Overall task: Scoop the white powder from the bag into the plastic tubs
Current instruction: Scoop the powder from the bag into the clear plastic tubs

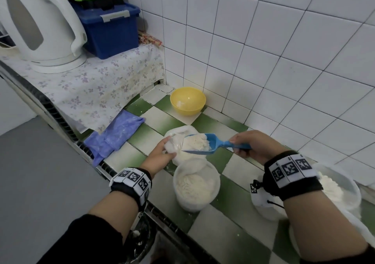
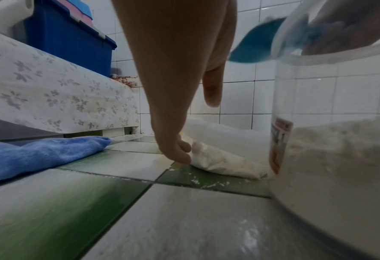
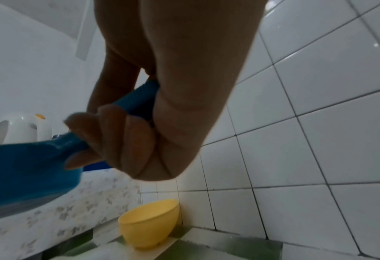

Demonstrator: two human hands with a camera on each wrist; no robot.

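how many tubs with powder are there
2. One tub sits just below the scoop; a second tub is partly hidden behind the right wrist. More may be out of view.

1. Two plastic tubs holding white powder: one tub (image 1: 196,184) (its wall fills the right of the left wrist view) and a second tub (image 1: 343,190) partly hidden by the right wrist.
2. One bag (image 1: 182,133) of powder.
3. One blue scoop (image 1: 211,143), heaped.
4. One yellow bowl (image 1: 188,100).
5. One blue cloth (image 1: 115,135).
6. One white kettle (image 1: 40,26).
7. One blue storage box (image 1: 113,34).
8. Two hands: left hand (image 1: 160,154) and right hand (image 1: 253,145).
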